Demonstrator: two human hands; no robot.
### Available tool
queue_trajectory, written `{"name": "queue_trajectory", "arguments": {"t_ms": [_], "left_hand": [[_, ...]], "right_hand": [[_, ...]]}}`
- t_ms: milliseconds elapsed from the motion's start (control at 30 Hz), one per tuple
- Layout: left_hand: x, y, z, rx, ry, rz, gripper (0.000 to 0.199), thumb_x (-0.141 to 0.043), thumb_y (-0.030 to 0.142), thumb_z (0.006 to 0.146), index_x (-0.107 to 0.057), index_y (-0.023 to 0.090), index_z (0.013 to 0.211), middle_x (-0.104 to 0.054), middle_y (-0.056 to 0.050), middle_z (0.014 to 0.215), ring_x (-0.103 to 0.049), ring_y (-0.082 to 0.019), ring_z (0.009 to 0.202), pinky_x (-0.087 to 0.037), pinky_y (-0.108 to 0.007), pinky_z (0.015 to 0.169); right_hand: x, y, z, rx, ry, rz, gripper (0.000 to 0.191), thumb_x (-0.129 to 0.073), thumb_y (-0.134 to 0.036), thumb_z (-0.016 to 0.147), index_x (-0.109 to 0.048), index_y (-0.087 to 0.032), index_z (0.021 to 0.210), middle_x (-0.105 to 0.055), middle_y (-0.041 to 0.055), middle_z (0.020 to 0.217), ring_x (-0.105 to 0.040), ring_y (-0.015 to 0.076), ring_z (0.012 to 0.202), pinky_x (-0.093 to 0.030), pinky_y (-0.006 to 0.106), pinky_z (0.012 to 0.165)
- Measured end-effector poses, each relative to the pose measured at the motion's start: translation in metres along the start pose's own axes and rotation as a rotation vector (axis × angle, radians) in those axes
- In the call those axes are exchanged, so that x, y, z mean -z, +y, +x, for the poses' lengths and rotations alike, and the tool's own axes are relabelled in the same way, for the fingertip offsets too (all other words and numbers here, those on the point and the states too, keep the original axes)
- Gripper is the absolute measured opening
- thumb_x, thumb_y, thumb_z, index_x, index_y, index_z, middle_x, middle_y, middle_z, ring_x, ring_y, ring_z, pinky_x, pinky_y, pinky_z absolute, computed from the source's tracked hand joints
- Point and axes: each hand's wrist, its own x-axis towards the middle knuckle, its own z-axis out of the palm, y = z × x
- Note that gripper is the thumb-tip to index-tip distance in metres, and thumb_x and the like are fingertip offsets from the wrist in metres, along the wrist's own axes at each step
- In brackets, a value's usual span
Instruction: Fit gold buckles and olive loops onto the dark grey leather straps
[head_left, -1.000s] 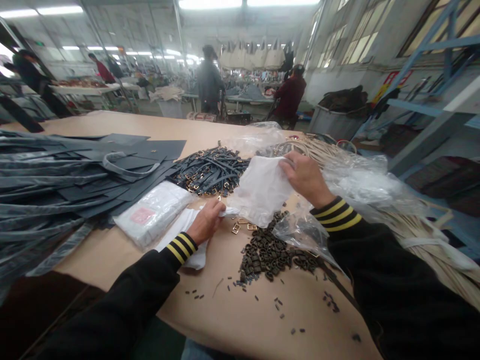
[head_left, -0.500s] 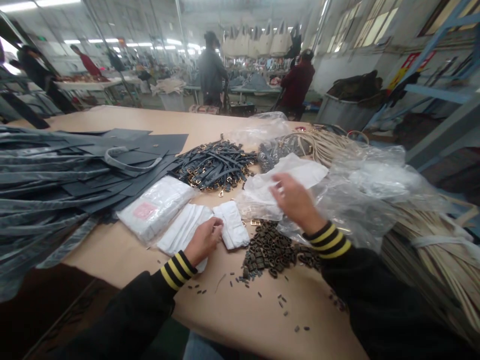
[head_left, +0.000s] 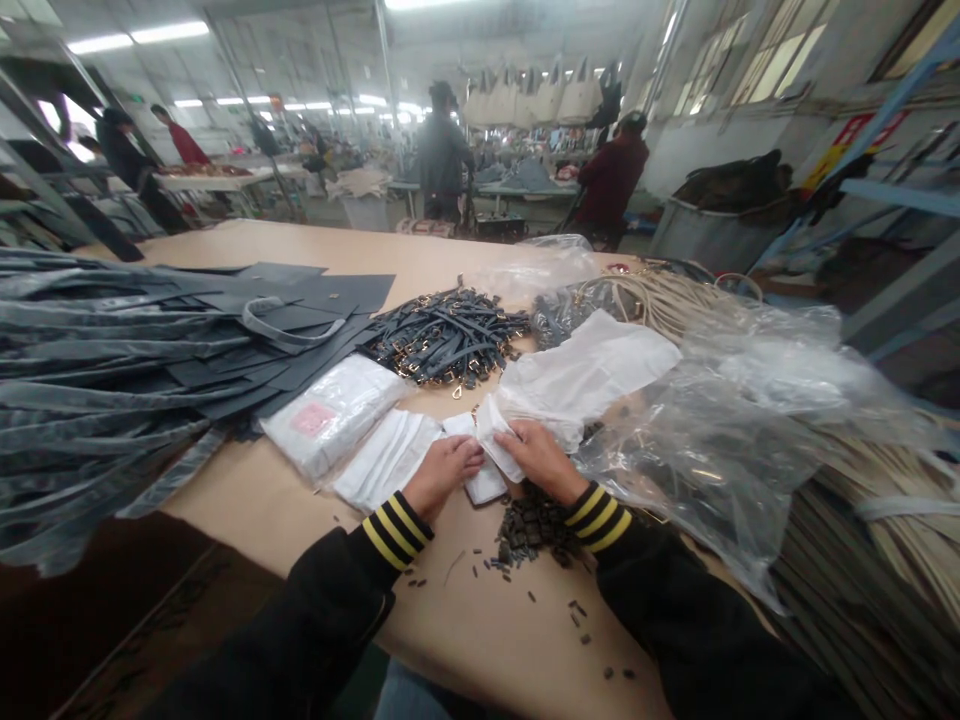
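My right hand (head_left: 541,455) has its fingers closed on the near left end of a white sheet (head_left: 592,365), which spreads away to the back right. Close by on the left, my left hand (head_left: 444,470) is closed at the edge of a small folded white packet (head_left: 486,484); whatever its fingertips pinch is too small to make out. White folded sheets (head_left: 386,460) lie left of that hand, beside a plastic-wrapped white package (head_left: 330,410) with a pink label. A heap of dark metal loops (head_left: 536,530) sits under and beside my right wrist.
Dark straps with gold buckles (head_left: 450,335) are piled behind the hands. Grey strips and panels (head_left: 187,340) cover the left side. Clear plastic (head_left: 720,430) and beige straps (head_left: 660,300) lie right. Small dark pieces are scattered near the front edge. Several people stand farther back.
My right hand has come down and left and now grips the white sheet, drawing its end over the small packet. My left hand stays by the packet. The camera view has shifted slightly.
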Motion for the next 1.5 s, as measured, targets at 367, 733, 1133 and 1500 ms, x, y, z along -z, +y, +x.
{"name": "queue_trajectory", "arguments": {"t_ms": [367, 733, 1133, 1500], "left_hand": [[-0.013, 0.001, -0.001, 0.012, 0.034, -0.434, 0.02, -0.056, 0.008, 0.068, -0.052, 0.013, 0.088, -0.061, -0.003, 0.076, -0.058, -0.01, 0.064, -0.048, -0.024, 0.066], [-0.021, 0.002, -0.011, -0.029, 0.015, -0.492, 0.021, -0.061, 0.013, 0.061, -0.057, 0.014, 0.082, -0.062, -0.001, 0.073, -0.056, -0.01, 0.062, -0.045, -0.021, 0.058], [-0.034, -0.001, -0.014, -0.226, 0.11, -0.371, 0.017, -0.064, 0.018, 0.063, -0.062, 0.012, 0.078, -0.064, -0.001, 0.071, -0.056, -0.01, 0.064, -0.043, -0.021, 0.061], [-0.025, 0.011, -0.004, -0.056, -0.099, -0.689, 0.039, -0.052, 0.041, 0.074, -0.06, 0.009, 0.094, -0.064, -0.014, 0.094, -0.059, -0.024, 0.089, -0.045, -0.034, 0.08]], "right_hand": [[-0.003, 0.003, -0.014, 0.028, -0.123, 0.435, 0.041, -0.032, -0.047, 0.08, -0.053, -0.013, 0.073, -0.054, 0.0021, 0.06, -0.046, 0.0116, 0.052, -0.038, 0.022, 0.049], [0.0, 0.01, -0.015, 0.149, -0.144, 0.34, 0.03, -0.035, -0.036, 0.082, -0.054, -0.015, 0.071, -0.053, 0.0006, 0.063, -0.047, 0.0121, 0.057, -0.04, 0.023, 0.054], [0.002, -0.019, -0.022, 0.143, 0.114, 0.08, 0.024, -0.042, -0.029, 0.08, -0.045, -0.017, 0.059, -0.042, -0.0025, 0.055, -0.04, 0.0121, 0.055, -0.032, 0.025, 0.055], [0.039, -0.054, 0.024, 0.249, 0.103, 0.129, 0.015, -0.041, -0.031, 0.074, -0.042, -0.018, 0.068, -0.047, -0.0016, 0.063, -0.044, 0.0125, 0.059, -0.035, 0.023, 0.053]]}}
